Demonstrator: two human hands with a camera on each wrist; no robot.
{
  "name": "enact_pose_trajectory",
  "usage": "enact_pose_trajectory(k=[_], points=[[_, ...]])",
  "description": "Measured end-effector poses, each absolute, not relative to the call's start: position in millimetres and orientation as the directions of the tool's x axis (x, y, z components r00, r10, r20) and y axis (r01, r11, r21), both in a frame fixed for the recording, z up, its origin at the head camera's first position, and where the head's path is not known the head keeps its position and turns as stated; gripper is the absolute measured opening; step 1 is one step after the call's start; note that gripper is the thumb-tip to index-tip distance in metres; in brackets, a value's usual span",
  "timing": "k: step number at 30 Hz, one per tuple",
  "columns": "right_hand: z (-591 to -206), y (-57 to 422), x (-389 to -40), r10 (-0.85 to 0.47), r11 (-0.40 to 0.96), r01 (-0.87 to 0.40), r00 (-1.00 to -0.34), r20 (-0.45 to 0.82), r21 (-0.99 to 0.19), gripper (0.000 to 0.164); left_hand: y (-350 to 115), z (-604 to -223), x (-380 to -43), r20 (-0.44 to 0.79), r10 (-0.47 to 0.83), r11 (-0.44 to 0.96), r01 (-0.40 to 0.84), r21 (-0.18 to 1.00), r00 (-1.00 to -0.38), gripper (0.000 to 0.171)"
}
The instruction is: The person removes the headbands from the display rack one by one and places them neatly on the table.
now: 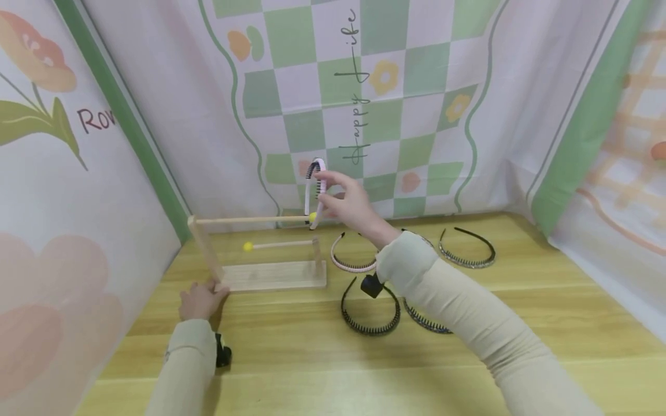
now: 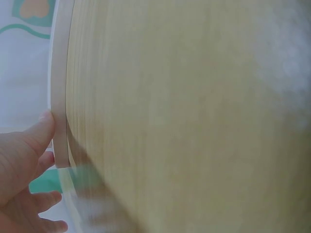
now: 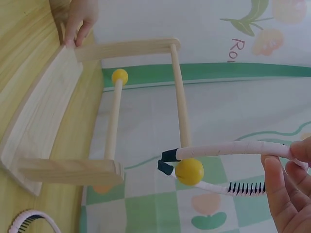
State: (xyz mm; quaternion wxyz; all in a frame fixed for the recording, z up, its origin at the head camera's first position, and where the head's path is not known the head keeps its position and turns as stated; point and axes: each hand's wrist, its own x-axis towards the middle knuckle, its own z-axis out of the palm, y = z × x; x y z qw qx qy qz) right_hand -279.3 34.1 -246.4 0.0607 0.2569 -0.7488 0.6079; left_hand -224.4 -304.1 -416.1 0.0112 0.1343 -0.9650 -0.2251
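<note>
My right hand [image 1: 351,202] pinches a pale pink toothed headband [image 1: 322,166] above the table. Its dark-tipped ends straddle the yellow ball [image 3: 189,172] on the tip of the upper rod [image 3: 180,97], as the right wrist view shows. This rod belongs to a wooden headband rack [image 1: 273,276] with a flat base, two posts and a lower rod [image 1: 283,244] that points the other way. At the base's left end, my left hand [image 1: 200,300] holds the corner; the left wrist view has the thumb [image 2: 41,131] against the base edge [image 2: 59,87].
Right of the rack lie a pink headband [image 1: 354,268], a black headband [image 1: 370,331], a patterned headband [image 1: 424,322] partly under the right sleeve, and a dark glittery headband [image 1: 470,264]. Another pokes out behind the sleeve. Printed curtains [image 1: 296,86] surround the wooden table [image 1: 291,370].
</note>
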Motion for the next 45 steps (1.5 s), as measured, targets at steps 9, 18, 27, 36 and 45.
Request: enact_pose_trajectory(k=[9,18,27,36,45], points=[[-249,59,-274,-0.269,0.158,-0.451,-0.876,0.401,-0.879,0.043,-303,-416,-223,-0.034,-0.259,0.868,-0.248,0.429,-0.965,0.063],[-252,83,-269,-0.239,0.158,-0.455,-0.879,0.413,-0.876,0.043,-303,-417,-224,-0.027,-0.257,0.868,-0.243,0.434,-0.966,0.064],[-254,108,-264,-0.190,0.178,-0.447,-0.890,0.415,-0.877,0.043,-304,-418,-225,-0.033,-0.260,0.867,-0.248,0.432,-0.965,0.064],[-260,137,-257,-0.140,0.218,-0.452,-0.892,0.430,-0.865,0.045,-301,-413,-218,-0.033,-0.249,0.870,-0.238,0.431,-0.968,0.065],[-269,167,-246,-0.040,0.282,-0.414,-0.906,0.421,-0.865,0.046,-301,-415,-219,-0.027,-0.247,0.870,-0.234,0.433,-0.969,0.066]])
